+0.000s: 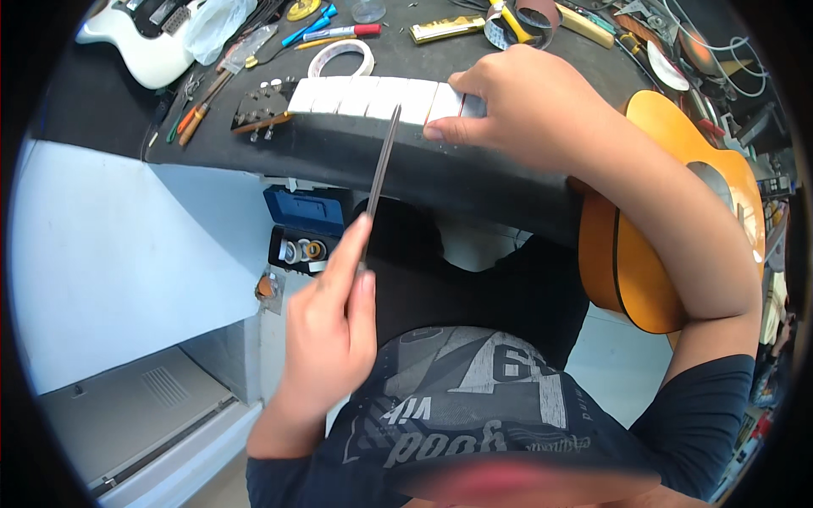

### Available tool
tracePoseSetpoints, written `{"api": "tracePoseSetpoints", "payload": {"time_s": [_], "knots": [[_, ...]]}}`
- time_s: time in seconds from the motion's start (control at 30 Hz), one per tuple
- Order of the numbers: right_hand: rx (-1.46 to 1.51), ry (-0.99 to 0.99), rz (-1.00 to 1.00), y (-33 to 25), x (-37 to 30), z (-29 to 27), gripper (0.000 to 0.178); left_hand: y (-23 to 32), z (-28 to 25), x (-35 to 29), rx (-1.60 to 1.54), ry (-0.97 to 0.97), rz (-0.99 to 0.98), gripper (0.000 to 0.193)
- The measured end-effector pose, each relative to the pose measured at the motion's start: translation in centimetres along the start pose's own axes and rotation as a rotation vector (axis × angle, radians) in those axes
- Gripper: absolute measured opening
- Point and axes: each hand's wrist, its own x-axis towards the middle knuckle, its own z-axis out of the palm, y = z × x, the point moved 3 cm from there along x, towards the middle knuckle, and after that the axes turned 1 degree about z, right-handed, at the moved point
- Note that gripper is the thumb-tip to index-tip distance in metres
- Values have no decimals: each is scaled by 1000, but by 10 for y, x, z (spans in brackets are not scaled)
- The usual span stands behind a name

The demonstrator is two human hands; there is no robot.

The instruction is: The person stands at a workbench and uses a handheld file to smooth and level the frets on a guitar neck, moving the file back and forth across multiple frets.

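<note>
An acoustic guitar lies across the bench, its yellow-orange body (603,254) at the right and its headstock (261,108) with metal tuners at the left. White tape (385,97) covers the fingerboard between the frets. My left hand (332,326) is closed around the lower end of a slim metal file (384,165), index finger laid along it. The file slants up and away, its tip over the near edge of the taped neck; whether it touches cannot be told. My right hand (517,106) grips the neck nearer the body, thumb on the near side and fingers across the far side.
Behind the neck lie a tape roll (341,59), a red-capped marker (343,32) and a yellow box-like item (447,30). Screwdrivers (203,110) rest left of the headstock. A white guitar body (140,46) occupies the far left. Below the bench sits an opened blue toolbox (306,212).
</note>
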Motion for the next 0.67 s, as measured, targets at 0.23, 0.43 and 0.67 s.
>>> {"api": "tracePoseSetpoints", "payload": {"time_s": [0.23, 0.43, 0.67], "knots": [[8, -11, 15, 12, -1, 1, 64, 2, 15, 101, -49, -50, -85, 46], [-35, -62, 1, 7, 3, 6, 63, 4, 1, -9, 37, -23, -36, 53], [-26, -16, -2, 11, -2, 1, 65, 8, 12, 103, 11, -56, -83, 47]]}}
